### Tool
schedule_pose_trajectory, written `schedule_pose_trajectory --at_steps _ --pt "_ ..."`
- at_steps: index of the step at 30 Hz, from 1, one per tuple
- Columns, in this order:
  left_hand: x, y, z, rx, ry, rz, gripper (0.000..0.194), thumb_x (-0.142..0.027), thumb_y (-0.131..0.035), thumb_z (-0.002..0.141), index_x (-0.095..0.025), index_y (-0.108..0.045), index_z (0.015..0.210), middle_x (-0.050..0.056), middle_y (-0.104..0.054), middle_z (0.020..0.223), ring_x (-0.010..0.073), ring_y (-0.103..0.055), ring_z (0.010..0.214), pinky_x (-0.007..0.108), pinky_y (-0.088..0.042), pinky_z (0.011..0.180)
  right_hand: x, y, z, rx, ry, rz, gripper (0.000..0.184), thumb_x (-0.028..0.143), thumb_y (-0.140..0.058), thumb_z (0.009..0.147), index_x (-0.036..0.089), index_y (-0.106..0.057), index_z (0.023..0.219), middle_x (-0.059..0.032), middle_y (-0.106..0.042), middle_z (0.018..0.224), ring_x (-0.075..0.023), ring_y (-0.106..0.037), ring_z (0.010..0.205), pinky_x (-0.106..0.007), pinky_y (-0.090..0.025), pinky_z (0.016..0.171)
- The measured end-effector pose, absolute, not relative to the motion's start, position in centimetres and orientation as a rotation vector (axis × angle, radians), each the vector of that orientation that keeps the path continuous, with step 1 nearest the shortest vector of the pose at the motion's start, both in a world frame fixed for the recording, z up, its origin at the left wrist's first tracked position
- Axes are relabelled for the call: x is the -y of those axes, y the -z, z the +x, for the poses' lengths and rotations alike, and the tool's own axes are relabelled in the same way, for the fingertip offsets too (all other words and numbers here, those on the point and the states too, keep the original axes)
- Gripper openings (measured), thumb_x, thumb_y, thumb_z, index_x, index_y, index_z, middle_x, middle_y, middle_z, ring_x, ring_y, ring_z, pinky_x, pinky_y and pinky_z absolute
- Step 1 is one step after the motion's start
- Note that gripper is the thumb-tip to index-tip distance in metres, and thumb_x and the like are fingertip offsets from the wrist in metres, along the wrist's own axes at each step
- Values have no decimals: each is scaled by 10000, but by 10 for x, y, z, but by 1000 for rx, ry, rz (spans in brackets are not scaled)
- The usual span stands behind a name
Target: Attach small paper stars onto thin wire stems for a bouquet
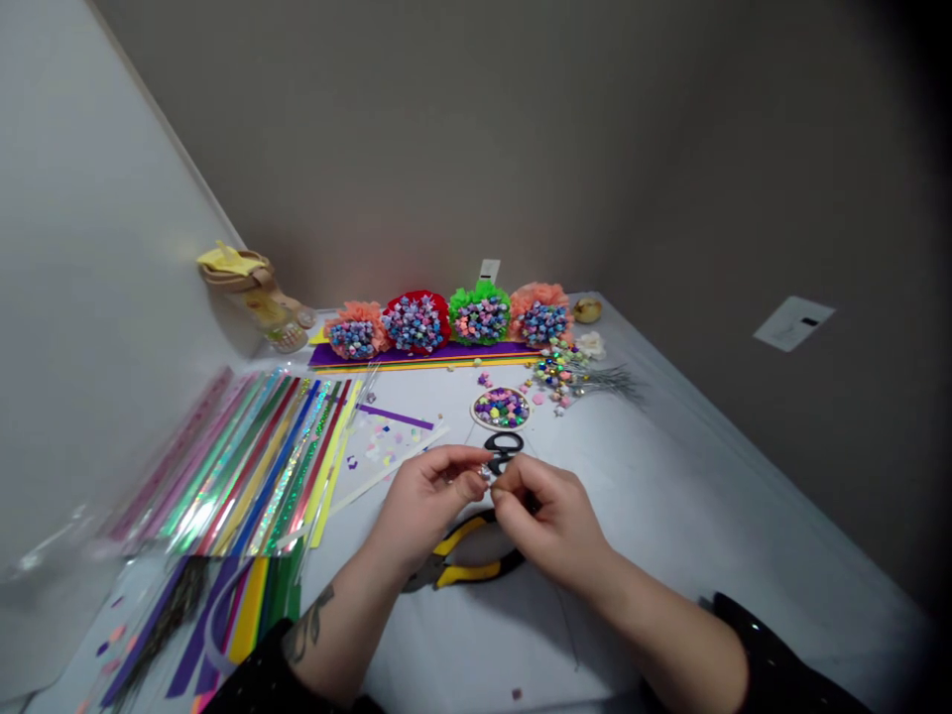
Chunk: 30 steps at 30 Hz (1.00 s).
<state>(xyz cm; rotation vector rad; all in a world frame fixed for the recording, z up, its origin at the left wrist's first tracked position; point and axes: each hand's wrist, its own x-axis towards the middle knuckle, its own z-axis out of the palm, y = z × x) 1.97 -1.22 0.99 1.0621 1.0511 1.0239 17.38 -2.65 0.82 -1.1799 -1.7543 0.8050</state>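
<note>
My left hand (431,496) is closed in a pinch on a small silvery folded star (485,473). Right beside it, my right hand (546,506) pinches at the star's lower edge. A thin wire (571,630) runs down from under the right hand, which seems to grip its upper end; the fingers hide that end. Black-handled scissors (504,444) lie just beyond the fingertips, their blades hidden. Below the hands are pliers with yellow and black handles (468,573), partly covered by the hands. Behind the scissors sits a small round bowl (473,415) of colourful stars.
Shiny paper strips in plastic sleeves (245,466) cover the left side, with dark wires (175,605) nearer me. Several crepe-wrapped star bouquets (416,322) line the back wall beside a jar (279,322). Wired stars (557,372) lie at the back right.
</note>
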Motion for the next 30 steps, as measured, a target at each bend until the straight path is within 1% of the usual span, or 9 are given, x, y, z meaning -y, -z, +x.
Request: schedule_pose_trajectory --at_steps 3,10,16,21,30 --pt "13 -11 19 -1066 -1009 1119 163 -281 -738 674 -159 -723 781 32 -663 720 135 -578 666 228 -465 644 27 -8 175 1787 -761 -1143 157 94 -460 720 201 -431 609 36 -476 544 -92 -433 500 -205 -345 501" --pt "13 -7 19 -1045 -1013 1093 154 -289 -714 699 -151 -708 768 8 -627 636 111 -548 597 215 -457 599 27 -8 175 1819 -684 -1063 156 109 -456 778 200 -450 652 32 -487 567 -94 -453 509 -203 -358 506" --pt "12 -10 17 -1058 -1016 1203 136 -271 -708 701 -151 -714 764 17 -642 688 116 -566 630 219 -463 615 28 -7 174 1808 -633 -1006 154 86 -467 786 195 -448 678 39 -482 576 -83 -446 506 -188 -355 503" --pt "13 -13 16 -1098 -1017 1361 92 -235 -678 722 -157 -717 752 31 -653 723 133 -583 693 233 -459 667 28 -7 174 1834 -602 -990 169 71 -459 780 194 -432 667 44 -463 566 -77 -429 497 -185 -344 499" --pt "13 -16 15 -1111 -986 1442 90 -233 -665 730 -157 -713 732 35 -653 720 139 -584 691 238 -452 655 29 -8 175 1855 -597 -989 168 69 -457 776 193 -429 666 44 -460 566 -76 -421 496 -187 -336 495"
